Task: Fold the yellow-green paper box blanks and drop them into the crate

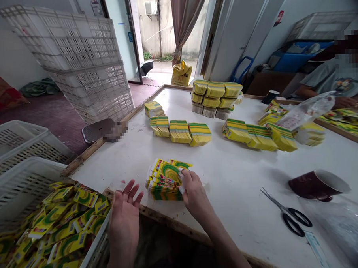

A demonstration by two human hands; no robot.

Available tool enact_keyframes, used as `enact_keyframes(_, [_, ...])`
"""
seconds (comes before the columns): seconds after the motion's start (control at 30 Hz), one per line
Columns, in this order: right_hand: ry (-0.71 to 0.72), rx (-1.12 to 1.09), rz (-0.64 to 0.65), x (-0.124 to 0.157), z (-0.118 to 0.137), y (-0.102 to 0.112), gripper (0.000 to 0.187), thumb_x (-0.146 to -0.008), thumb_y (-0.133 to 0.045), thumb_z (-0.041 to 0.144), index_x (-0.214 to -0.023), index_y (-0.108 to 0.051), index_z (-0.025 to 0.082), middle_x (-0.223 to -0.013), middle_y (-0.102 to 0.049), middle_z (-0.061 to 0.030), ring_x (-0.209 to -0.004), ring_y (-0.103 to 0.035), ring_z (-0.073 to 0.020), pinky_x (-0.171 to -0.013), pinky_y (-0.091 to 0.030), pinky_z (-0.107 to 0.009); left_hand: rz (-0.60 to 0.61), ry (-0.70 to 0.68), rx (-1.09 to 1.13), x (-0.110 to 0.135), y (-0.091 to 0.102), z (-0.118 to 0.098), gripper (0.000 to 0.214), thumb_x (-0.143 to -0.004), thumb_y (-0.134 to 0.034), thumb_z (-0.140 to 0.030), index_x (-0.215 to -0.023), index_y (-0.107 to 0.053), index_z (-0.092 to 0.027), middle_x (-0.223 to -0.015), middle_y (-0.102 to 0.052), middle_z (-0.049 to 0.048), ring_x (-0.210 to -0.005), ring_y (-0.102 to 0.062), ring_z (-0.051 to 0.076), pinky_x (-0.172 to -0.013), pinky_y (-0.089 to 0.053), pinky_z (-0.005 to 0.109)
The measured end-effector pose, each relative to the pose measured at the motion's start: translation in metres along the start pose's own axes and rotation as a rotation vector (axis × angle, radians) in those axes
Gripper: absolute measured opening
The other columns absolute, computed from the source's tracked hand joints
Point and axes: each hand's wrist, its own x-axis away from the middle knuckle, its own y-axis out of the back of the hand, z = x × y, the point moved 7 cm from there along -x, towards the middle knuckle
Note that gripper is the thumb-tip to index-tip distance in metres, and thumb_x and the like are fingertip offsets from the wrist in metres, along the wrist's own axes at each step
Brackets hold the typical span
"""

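My right hand (193,186) curls against the yellow-green cartons (165,182) at my twelve o'clock on the tabletop (228,175); whether it pinches one, I can't tell. My left hand (125,209), spread and empty, is apart at their eight o'clock, so an unbraced push could skew the uneven cartons toward nine o'clock.

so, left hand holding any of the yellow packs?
No, the left hand is open with nothing in it, beside the yellow packs that the right hand touches.
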Motion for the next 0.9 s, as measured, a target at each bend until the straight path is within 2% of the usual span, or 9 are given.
enact_keyframes(0.2, [-0.018,-0.046,0.008,-0.006,0.001,0.002,0.051,-0.077,-0.046,-0.002,-0.124,-0.053,0.015,-0.111,-0.064,-0.0159,-0.1,-0.057,-0.0315,-0.09,-0.048,-0.052,0.099,0.008,-0.011,0.004,-0.008,0.004,0.037,-0.082,-0.069,-0.042,-0.113,-0.064,-0.024,-0.113,-0.065,0.0039,-0.097,-0.06,0.016,-0.077,-0.049,0.026])
enact_keyframes(0.33, [-0.027,-0.158,-0.014,-0.008,0.002,0.007,0.054,-0.073,-0.048,-0.003,-0.124,-0.047,0.016,-0.106,-0.06,-0.0122,-0.098,-0.057,-0.0272,-0.087,-0.05,-0.046,0.098,0.032,-0.021,0.006,-0.005,0.01,0.035,-0.082,-0.07,-0.04,-0.113,-0.065,-0.024,-0.111,-0.066,0.0043,-0.095,-0.06,0.015,-0.075,-0.05,0.025])
enact_keyframes(0.47, [-0.044,-0.34,0.0,0.001,0.014,0.011,0.056,-0.076,-0.049,0.002,-0.127,-0.034,0.02,-0.091,-0.054,-0.0025,-0.075,-0.059,-0.017,-0.069,-0.055,-0.031,0.105,-0.058,0.0,0.012,-0.009,0.005,0.044,-0.081,-0.067,-0.054,-0.112,-0.066,-0.024,-0.113,-0.065,0.0055,-0.097,-0.06,0.017,-0.077,-0.052,0.026])
enact_keyframes(0.53, [-0.076,-0.554,0.042,0.01,0.025,0.011,0.059,-0.076,-0.052,0.005,-0.129,-0.032,0.023,-0.089,-0.052,-0.0002,-0.071,-0.058,-0.0145,-0.063,-0.053,-0.025,0.172,-0.119,0.037,0.021,-0.017,0.001,0.059,-0.073,-0.067,-0.066,-0.116,-0.065,-0.025,-0.12,-0.064,0.0067,-0.105,-0.06,0.022,-0.083,-0.053,0.03])
enact_keyframes(0.57, [-0.106,-0.694,0.072,0.015,0.032,0.009,0.061,-0.075,-0.053,0.005,-0.129,-0.033,0.024,-0.092,-0.052,-0.0006,-0.074,-0.058,-0.0144,-0.065,-0.052,-0.025,0.219,-0.126,0.056,0.026,-0.023,0.001,0.067,-0.07,-0.067,-0.071,-0.12,-0.063,-0.027,-0.124,-0.062,0.0071,-0.109,-0.059,0.025,-0.086,-0.053,0.034])
enact_keyframes(0.63, [-0.132,-0.89,0.185,0.027,0.049,0.005,0.057,-0.075,-0.056,0.008,-0.127,-0.039,0.025,-0.093,-0.054,-0.0006,-0.075,-0.057,-0.0135,-0.067,-0.05,-0.025,0.308,-0.075,0.099,0.037,-0.035,0.003,0.077,-0.066,-0.063,-0.078,-0.124,-0.061,-0.028,-0.125,-0.062,0.0079,-0.113,-0.058,0.03,-0.087,-0.054,0.04])
enact_keyframes(0.73, [-0.127,-1.079,0.338,0.043,0.073,-0.003,0.062,-0.076,-0.067,0.017,-0.131,-0.041,0.025,-0.087,-0.053,0.0015,-0.075,-0.053,-0.0145,-0.069,-0.047,-0.026,0.346,-0.005,0.194,0.046,-0.047,0.005,0.073,-0.066,-0.057,-0.082,-0.107,-0.067,-0.023,-0.096,-0.063,0.006,-0.091,-0.062,0.024,-0.079,-0.056,0.035])
enact_keyframes(0.83, [-0.159,-1.091,0.337,0.052,0.078,-0.009,0.075,-0.068,-0.077,0.02,-0.134,-0.043,0.026,-0.087,-0.051,0.0022,-0.079,-0.049,-0.0158,-0.072,-0.044,-0.027,0.312,-0.035,0.228,0.045,-0.05,0.003,0.06,-0.062,-0.066,-0.078,-0.083,-0.064,-0.022,-0.074,-0.049,-0.001,-0.066,-0.051,0.014,-0.063,-0.054,0.024])
enact_keyframes(0.9, [-0.198,-1.058,0.307,0.053,0.075,-0.012,0.071,-0.067,-0.078,0.02,-0.13,-0.047,0.025,-0.083,-0.05,0.0032,-0.077,-0.048,-0.0155,-0.07,-0.043,-0.026,0.285,-0.039,0.195,0.043,-0.049,0.006,0.06,-0.056,-0.07,-0.078,-0.078,-0.061,-0.022,-0.071,-0.045,-0.0027,-0.061,-0.047,0.012,-0.059,-0.053,0.023])
